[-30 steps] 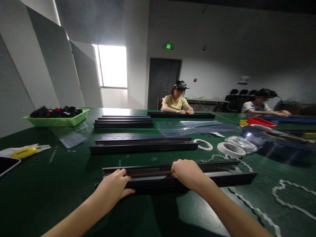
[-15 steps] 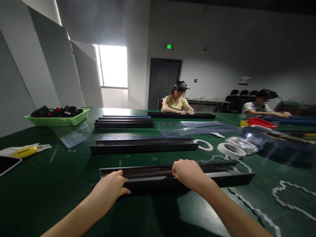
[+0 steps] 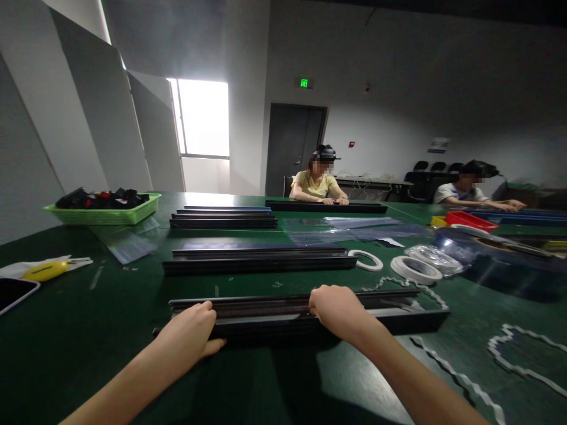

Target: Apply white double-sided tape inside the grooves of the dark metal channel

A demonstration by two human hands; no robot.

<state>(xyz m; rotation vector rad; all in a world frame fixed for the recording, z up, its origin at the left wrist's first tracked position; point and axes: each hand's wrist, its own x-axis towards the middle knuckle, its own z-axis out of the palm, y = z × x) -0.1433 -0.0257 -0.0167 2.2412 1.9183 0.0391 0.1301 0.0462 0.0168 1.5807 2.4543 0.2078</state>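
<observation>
A long black metal profile (image 3: 398, 313) lies crosswise on the green table (image 3: 88, 330) just in front of me. My left hand (image 3: 188, 333) grips it near its left end, fingers curled over the top edge. My right hand (image 3: 339, 310) holds it near the middle, fingers closed over the far edge. White wavy strips (image 3: 443, 366) lie on the table beside its right end.
Two more stacks of black profiles (image 3: 257, 260) (image 3: 224, 219) lie farther back. White tape rolls (image 3: 414, 268), clear film (image 3: 354, 227), a green basket of black parts (image 3: 104, 206), a yellow knife (image 3: 44, 271) and a phone (image 3: 13, 292) lie around. Two people (image 3: 319, 183) (image 3: 467, 189) sit at the far side.
The black profile has slid to the left along the table, and my left hand has moved left with it. My right hand has stayed nearly in place.
</observation>
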